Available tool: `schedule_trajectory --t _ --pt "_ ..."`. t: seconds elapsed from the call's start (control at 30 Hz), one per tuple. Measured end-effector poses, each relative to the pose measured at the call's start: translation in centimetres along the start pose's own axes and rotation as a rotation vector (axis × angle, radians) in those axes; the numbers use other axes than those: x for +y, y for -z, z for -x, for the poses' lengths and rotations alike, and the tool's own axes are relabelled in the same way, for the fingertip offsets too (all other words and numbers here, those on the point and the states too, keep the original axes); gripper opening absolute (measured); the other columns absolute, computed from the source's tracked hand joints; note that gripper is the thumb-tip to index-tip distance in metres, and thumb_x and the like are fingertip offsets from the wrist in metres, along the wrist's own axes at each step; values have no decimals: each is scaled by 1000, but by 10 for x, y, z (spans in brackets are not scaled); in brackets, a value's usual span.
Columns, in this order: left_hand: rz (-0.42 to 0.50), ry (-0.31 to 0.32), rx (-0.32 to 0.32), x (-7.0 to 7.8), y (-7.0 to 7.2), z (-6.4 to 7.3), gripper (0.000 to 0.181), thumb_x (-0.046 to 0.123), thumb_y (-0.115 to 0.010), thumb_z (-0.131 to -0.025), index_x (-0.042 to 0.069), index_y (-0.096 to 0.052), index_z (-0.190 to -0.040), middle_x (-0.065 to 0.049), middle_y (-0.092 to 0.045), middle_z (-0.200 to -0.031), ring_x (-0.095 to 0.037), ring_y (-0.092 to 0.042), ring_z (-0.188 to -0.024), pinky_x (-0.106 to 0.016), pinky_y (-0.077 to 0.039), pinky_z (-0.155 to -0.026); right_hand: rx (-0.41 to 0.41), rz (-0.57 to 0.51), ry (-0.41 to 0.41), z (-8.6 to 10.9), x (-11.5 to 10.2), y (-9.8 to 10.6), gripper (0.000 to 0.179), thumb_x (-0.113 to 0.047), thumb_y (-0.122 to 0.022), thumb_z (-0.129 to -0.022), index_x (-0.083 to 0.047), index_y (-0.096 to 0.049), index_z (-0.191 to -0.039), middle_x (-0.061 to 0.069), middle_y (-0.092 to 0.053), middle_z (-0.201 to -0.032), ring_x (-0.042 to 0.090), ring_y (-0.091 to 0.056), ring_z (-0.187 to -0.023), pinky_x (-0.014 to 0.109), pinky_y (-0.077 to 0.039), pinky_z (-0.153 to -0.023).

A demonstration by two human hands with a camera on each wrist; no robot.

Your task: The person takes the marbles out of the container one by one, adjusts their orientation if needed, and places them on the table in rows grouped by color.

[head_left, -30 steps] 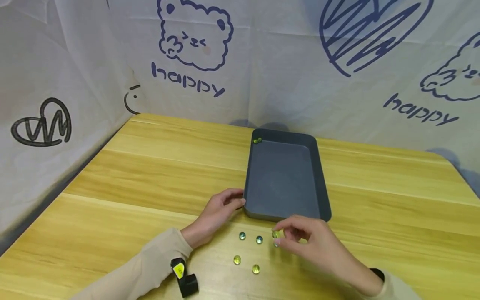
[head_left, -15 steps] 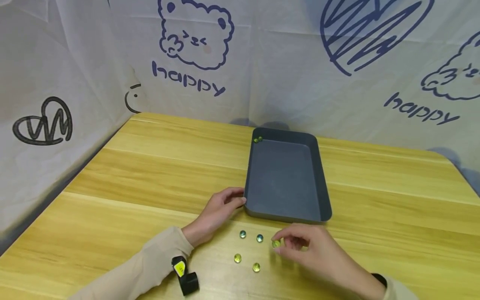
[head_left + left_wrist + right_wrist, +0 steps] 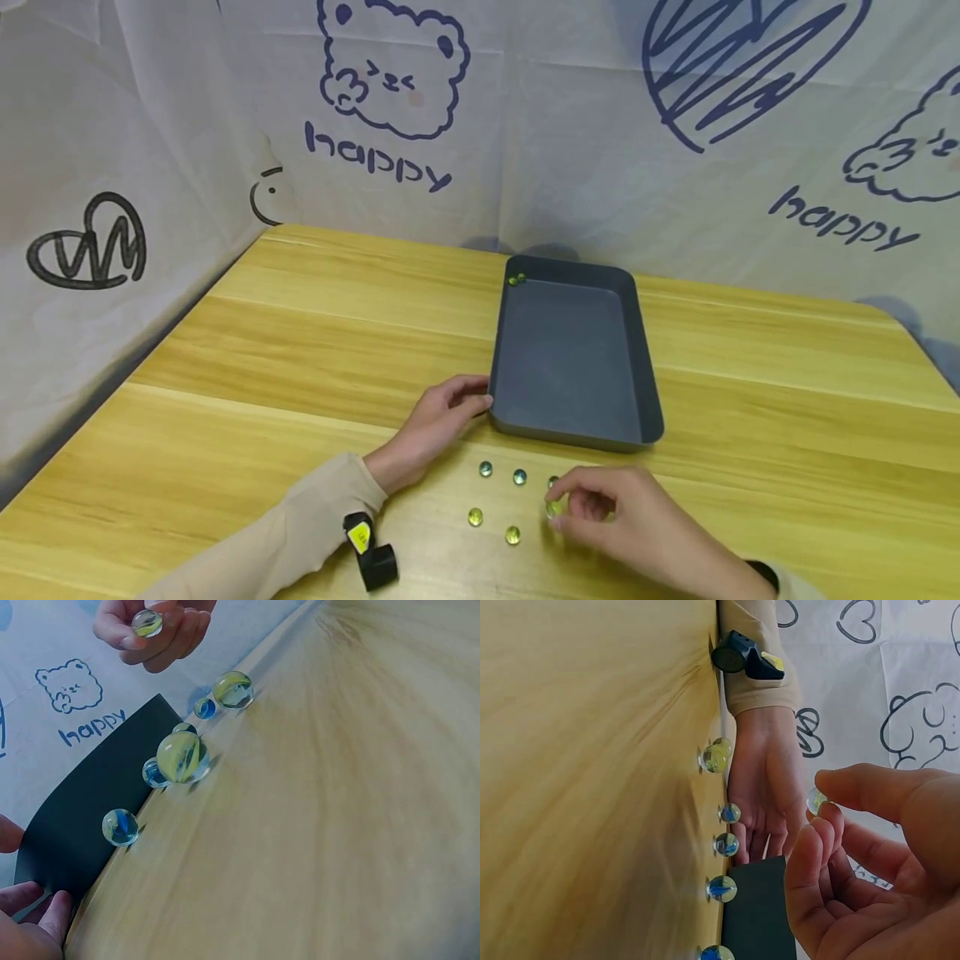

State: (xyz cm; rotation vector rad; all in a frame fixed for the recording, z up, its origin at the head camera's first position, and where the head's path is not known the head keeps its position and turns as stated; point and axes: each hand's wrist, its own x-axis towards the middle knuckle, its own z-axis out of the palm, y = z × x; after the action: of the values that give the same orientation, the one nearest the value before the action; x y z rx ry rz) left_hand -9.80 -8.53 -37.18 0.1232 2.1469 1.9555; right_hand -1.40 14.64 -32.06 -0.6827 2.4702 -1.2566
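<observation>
Between thumb and forefinger my right hand [image 3: 626, 508] pinches a clear marble [image 3: 817, 800] with a yellow-green swirl, raised over the table near the other marbles. My left hand [image 3: 435, 429] lies at the near left corner of a dark grey baking tray [image 3: 573, 358], its fingertips touching the outside of the wall. Blue-swirled marbles [image 3: 520, 477] stand in a row before the tray's near side; my right hand hides part of that row in the head view. Closer to me lie two yellow-green marbles [image 3: 476, 517]. Two small yellow-green marbles [image 3: 517, 280] rest in the tray's far left corner.
A light wooden table [image 3: 322, 333] carries everything. Behind it and along its left side hangs a white cloth [image 3: 555, 150] with drawn bears, hearts and writing. A black wrist camera [image 3: 369, 554] sits on my left sleeve.
My right hand has drawn back from the tray's near edge toward me, with the marble still pinched. A blue-swirled marble shows again behind its fingertips. The left hand and the tray stay put.
</observation>
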Motion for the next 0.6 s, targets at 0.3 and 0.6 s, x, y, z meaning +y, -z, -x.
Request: schedule_trajectory --t 0.3,0.6 --pt "0 1 0 1 0 0 39 13 -59 -94 -3 -57 -129 -12 -61 -123 -24 -55 -113 -39 -44 -99 -47 -19 -42 1 2 -1 12 -22 -71 -89 -14 -70 -96 -12 -58 -72 3 -53 -64 24 -49 -58" --pt "-7 10 3 1 -1 0 39 13 -59 -94 -3 -57 -129 -13 -60 -124 -24 -55 -114 -39 -43 -99 -87 -60 -51 3 4 -5 12 -23 -72 -88 -14 -69 -95 -12 -59 -72 2 -53 -62 23 -47 -55"
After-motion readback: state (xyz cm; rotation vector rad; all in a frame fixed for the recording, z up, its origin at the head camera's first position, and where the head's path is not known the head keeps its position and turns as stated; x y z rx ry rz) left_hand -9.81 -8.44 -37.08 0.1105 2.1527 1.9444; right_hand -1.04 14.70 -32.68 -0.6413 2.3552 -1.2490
